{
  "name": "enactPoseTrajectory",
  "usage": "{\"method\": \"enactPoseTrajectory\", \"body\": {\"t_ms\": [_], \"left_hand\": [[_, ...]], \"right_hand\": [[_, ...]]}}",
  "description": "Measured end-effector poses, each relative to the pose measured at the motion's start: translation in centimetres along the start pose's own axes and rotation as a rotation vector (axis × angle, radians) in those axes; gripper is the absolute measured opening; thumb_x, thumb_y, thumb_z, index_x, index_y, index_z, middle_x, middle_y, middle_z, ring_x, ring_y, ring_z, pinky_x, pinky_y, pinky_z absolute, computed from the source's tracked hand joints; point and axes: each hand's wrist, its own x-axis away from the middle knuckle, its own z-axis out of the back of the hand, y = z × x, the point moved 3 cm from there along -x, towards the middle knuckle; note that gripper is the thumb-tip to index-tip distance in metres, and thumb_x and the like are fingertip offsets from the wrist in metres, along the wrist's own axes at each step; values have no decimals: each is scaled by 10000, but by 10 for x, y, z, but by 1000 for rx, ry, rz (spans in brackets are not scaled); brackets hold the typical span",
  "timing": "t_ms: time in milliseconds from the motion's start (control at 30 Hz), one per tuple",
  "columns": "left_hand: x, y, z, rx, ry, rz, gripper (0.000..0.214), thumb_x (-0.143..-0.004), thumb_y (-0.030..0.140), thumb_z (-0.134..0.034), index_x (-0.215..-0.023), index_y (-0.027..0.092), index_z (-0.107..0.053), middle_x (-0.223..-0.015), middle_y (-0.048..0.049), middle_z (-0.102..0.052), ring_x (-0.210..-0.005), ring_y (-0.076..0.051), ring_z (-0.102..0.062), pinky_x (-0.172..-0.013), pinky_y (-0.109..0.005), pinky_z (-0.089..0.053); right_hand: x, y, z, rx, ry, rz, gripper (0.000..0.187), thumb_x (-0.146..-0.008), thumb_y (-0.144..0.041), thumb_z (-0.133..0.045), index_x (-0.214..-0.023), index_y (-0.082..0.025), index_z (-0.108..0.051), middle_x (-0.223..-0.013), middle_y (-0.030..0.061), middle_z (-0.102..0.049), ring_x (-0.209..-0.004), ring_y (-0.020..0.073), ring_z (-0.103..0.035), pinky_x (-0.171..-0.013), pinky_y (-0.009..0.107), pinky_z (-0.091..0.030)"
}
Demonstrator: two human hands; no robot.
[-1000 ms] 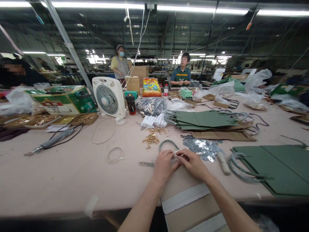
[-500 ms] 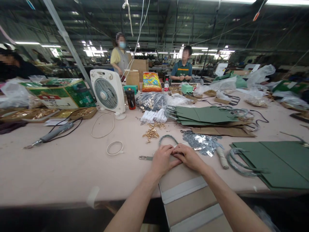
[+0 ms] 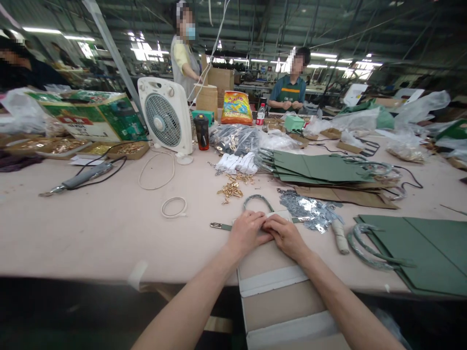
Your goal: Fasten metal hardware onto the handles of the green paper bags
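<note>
Left fingers (image 3: pixel 251 218) meet right fingers (image 3: pixel 277 225) over the beige panel (image 3: pixel 279 307).

I record the right hand (image 3: pixel 286 234) drawn closer against the left hand (image 3: pixel 248 232), and the yellow-sleeved co-worker's forearm (image 3: pixel 190 72) raised from its earlier lowered position.

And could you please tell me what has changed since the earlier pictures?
The bare right hand has closed in on the bare left hand, their fingers now close together over the beige panel with pale grey bands. A yellow-sleeved arm beyond now reaches out. The white box fan and gold metal pieces stayed put.
</note>
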Motion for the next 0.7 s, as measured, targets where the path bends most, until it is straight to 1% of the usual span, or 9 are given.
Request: {"method": "enactPoseTrajectory", "body": {"t_ms": [133,167,233,300,367,433,567,633,700], "left_hand": [[0,-3,-2,6,9,-2,394,-830,383,-816,-1190,254,-722,-1294,-60,-712,-1158,-264,-626,-1058,-427,-508],[0,-4,-2,10,22,8,408,-832,409,-814,-1195,247,-723,-1293,-66,-712,-1164,-266,-627,-1063,-430,-505],[0,-6,-1,23,43,32,470,-817,476,-820,-1209,234,-725,-1295,-73,-714,-1181,-274,-625,-1070,-434,-502],[1,-6,0,35,48,45,531,-785,520,-839,-1214,225,-729,-1300,-74,-715,-1195,-281,-621,-1073,-435,-504],[1,-6,1,41,56,57,548,-776,524,-846,-1219,223,-729,-1304,-73,-716,-1207,-283,-618,-1079,-437,-504],[2,-5,2,44,71,67,548,-780,515,-845,-1229,225,-724,-1305,-78,-714,-1210,-283,-622,-1081,-446,-506],[5,0,9,75,102,29,532,-810,451,-833,-1267,222,-687,-1332,-98,-694,-1248,-284,-608,-1108,-478,-495],[10,3,14,98,140,-4,487,-855,372,-797,-1298,224,-656,-1360,-99,-674,-1287,-277,-584,-1136,-493,-477],[17,6,21,107,196,-17,425,-911,295,-725,-1321,233,-632,-1380,-97,-656,-1313,-270,-565,-1150,-504,-469]], "right_hand": [[8,0,6,48,8,7,264,-1029,-260,-492,-1143,-285,-729,-1106,80,-708,-1026,225,-675,-908,375,-575],[9,-1,13,52,43,-12,263,-1028,-285,-510,-1202,-282,-707,-1110,82,-702,-999,222,-678,-887,372,-582],[14,-1,34,65,178,-82,307,-1019,-334,-546,-1298,-267,-655,-1101,87,-692,-925,216,-677,-828,364,-592],[19,-2,55,90,314,-157,307,-1012,-367,-567,-1281,-250,-657,-1072,88,-690,-867,211,-667,-769,356,-588],[22,-6,67,101,334,-173,246,-1013,-373,-566,-1175,-245,-699,-1050,87,-698,-857,215,-664,-741,353,-578],[22,-11,68,100,272,-137,212,-1017,-358,-557,-1102,-250,-718,-1043,86,-707,-887,227,-670,-768,366,-574],[16,-21,55,85,169,-45,215,-1024,-315,-528,-1132,-273,-710,-1080,82,-712,-1006,248,-678,-892,404,-566],[12,-26,52,72,177,-28,219,-1027,-299,-526,-1155,-275,-702,-1106,83,-710,-1032,246,-677,-903,401,-564],[11,-30,56,65,241,-39,214,-1029,-296,-528,-1149,-270,-703,-1106,84,-711,-1025,242,-676,-888,393,-562]]}}
